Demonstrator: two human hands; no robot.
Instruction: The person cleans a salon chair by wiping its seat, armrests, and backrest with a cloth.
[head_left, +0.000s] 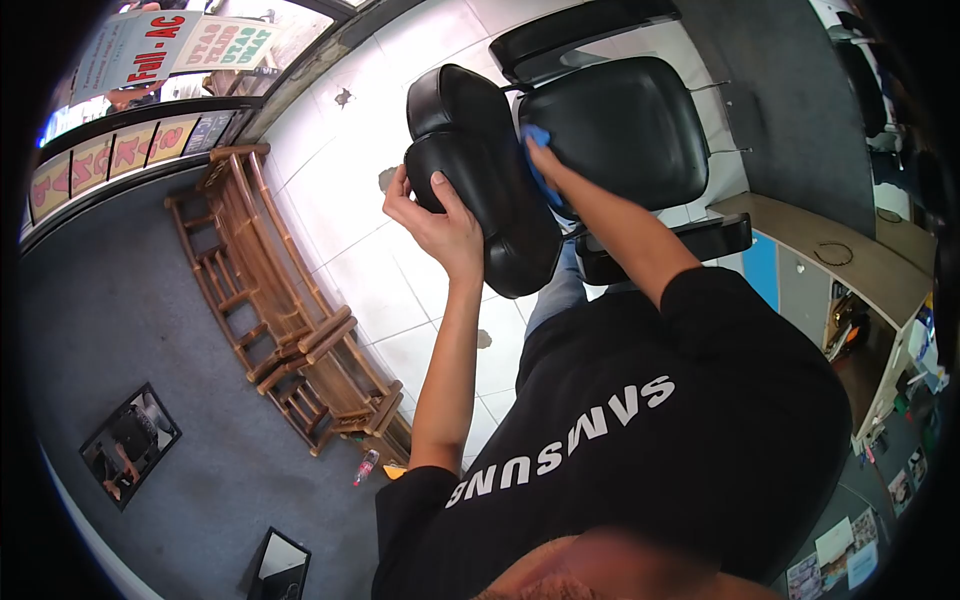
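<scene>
A black padded barber chair stands in front of me, its backrest (475, 165) nearest and its seat (620, 130) beyond. My left hand (440, 220) grips the left edge of the backrest, thumb on the padding and fingers bent round the side. In the gap between backrest and seat, my right hand (548, 165) holds a blue cloth (537, 135) against the chair. Part of the cloth hangs down between the cushions. The chair's armrests (580, 35) lie on either side of the seat.
A bamboo bench (270, 290) lines the left wall. On the right, a counter (835, 230) with a dark band on it sits below a mirror (880, 120). A bottle (366, 467) stands near the bench. Signs (150, 50) hang at the window.
</scene>
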